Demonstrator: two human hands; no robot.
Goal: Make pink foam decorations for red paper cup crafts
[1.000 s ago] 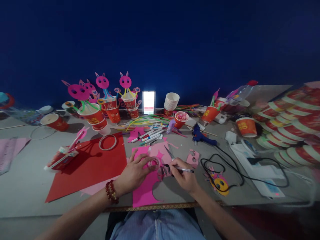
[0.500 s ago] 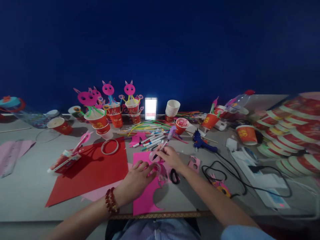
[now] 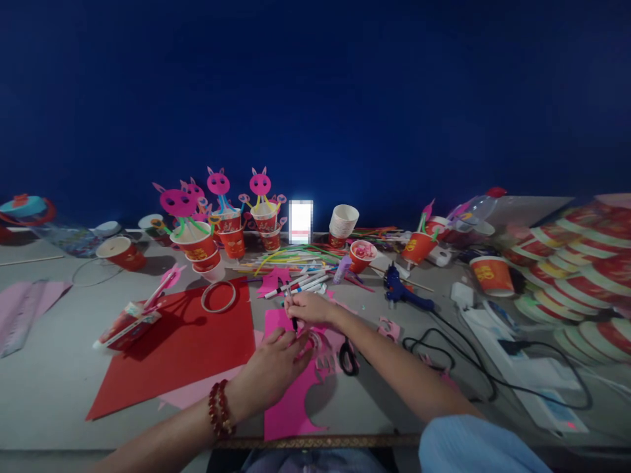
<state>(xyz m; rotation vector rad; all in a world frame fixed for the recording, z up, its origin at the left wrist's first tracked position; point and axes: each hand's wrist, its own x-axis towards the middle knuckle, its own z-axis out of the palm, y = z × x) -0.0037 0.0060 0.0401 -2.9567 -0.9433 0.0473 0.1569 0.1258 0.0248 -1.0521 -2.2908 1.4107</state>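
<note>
My right hand (image 3: 311, 309) grips a slim pen (image 3: 294, 323) with a dark lower end, its tip pointing down beside my left fingertips. Below it lies a bright pink paper sheet (image 3: 283, 417) with curved bites cut from its right edge. My left hand (image 3: 276, 361), wearing a red bead bracelet, rests flat on that sheet with fingers extended. A round, ring-like item (image 3: 315, 340) is partly visible by the left fingers; my hands hide much of it. Black-handled scissors (image 3: 348, 358) lie just right of the sheet, near my right forearm.
Red card (image 3: 172, 355) with a white ring (image 3: 218, 297) lies left. Markers (image 3: 310, 281) are behind my hands. Pink animal-face figures (image 3: 218, 182) stand in cups at the back. Right are a blue glue gun (image 3: 404, 292), its cord, a power strip (image 3: 522, 374) and stacked cups (image 3: 591, 276).
My right hand has moved left and slightly down with the pen, close to my left fingertips. My left hand stays on the pink paper. The view has shifted slightly.
</note>
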